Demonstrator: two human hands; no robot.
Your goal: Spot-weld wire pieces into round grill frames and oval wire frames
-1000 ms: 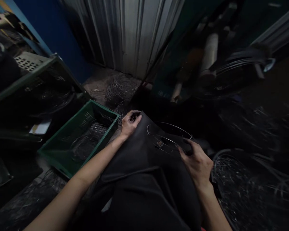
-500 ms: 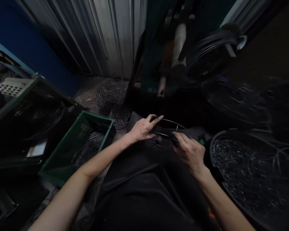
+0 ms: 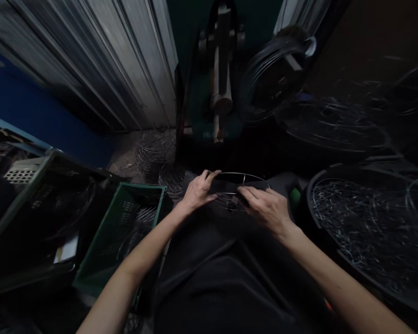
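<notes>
A round frame of thin shiny wire [image 3: 244, 174] rests over the dark apron [image 3: 226, 260] on my lap, with short cross wires between its rings. At its left side is my left hand [image 3: 199, 189], thumb and fingers bent around the wire edge. My right hand [image 3: 266, 204] grips the near right part of the frame, its fingertips pressed together over the wire. Part of the frame is hidden under the right fingers, and a small dark piece shows between the hands.
Ahead stands a green machine with a metal arm [image 3: 222, 88]. A green crate [image 3: 85, 269] holding wire parts is at left, beside a larger dark crate [image 3: 17, 232]. At right, a black tub [image 3: 311, 195] holds many small wire pieces. Wire coils [image 3: 155, 150] lie on the floor.
The view has turned, so the machine appears further left and the crates lower. Both hands remain at the wire frame, and the left fingers look a little more closed.
</notes>
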